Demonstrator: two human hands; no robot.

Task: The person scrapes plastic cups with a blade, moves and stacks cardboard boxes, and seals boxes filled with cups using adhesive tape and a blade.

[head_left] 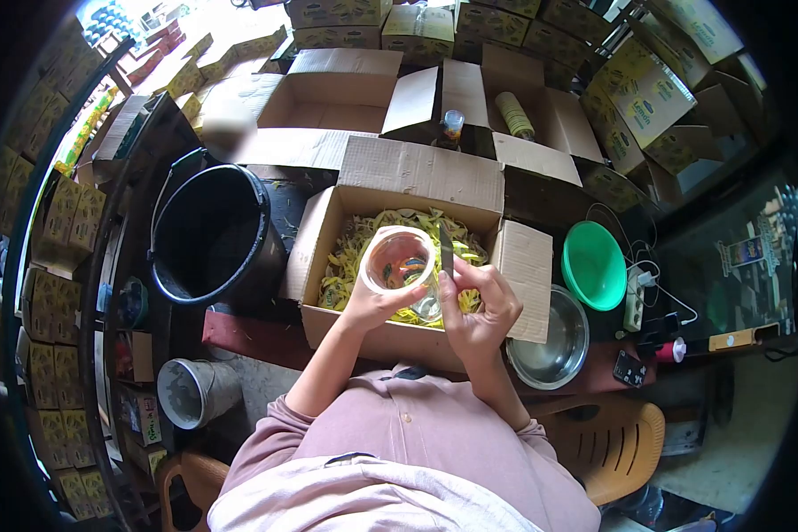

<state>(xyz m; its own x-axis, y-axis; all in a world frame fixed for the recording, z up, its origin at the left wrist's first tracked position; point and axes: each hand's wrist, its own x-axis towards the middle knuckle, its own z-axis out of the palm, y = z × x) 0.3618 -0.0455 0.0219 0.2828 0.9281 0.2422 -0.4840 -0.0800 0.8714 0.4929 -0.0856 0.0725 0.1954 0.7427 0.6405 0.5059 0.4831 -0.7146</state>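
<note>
My left hand (374, 300) is wrapped round a clear plastic cup (384, 277), its round mouth tilted up toward me. Something colourful shows through the cup, too small to make out. In my right hand (481, 310) is a knife (446, 246), its dark blade pointing up and away beside the cup. Both hands are above an open cardboard box (421, 168) filled with yellow-green strips (355, 244) that look like peel or shredded leaves. Just below the cup, a clear rounded container (427, 307) shows partly; the cup and my left hand hide some of it.
A black bucket (255, 208) stands left of the box, with a grey bucket (176, 390) lower down. To the right are a green basin (585, 266), a metal bowl (566, 355) and a power strip (634, 310). Behind, an open carton (324, 106) holds back the far side.
</note>
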